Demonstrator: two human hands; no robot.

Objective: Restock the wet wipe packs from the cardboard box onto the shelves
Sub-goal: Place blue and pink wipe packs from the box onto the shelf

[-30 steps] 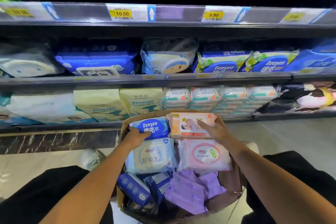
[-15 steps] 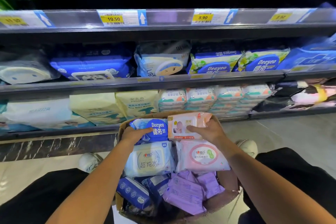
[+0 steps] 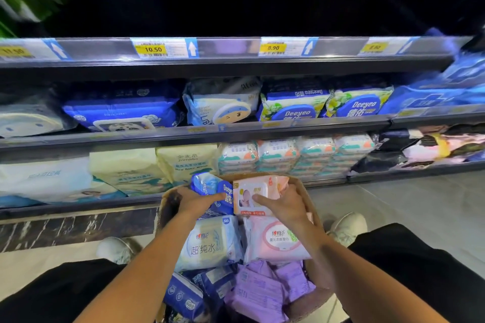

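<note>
here, lower centre: left hand (image 3: 195,202) grips a blue pack (image 3: 213,191); right hand (image 3: 284,206) grips a pink pack (image 3: 258,193), both above the box (image 3: 305,191).

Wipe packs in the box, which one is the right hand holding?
The peach baby-photo pack at the box's far end; the left hand grips the blue Deeyeo pack.

Your left hand (image 3: 195,202) now lifts the blue Deeyeo pack (image 3: 214,191) off the packs in the cardboard box (image 3: 305,191) and tilts it, while your right hand (image 3: 284,206) raises the pink pack (image 3: 256,196) beside it, above the box's far rim.
</note>
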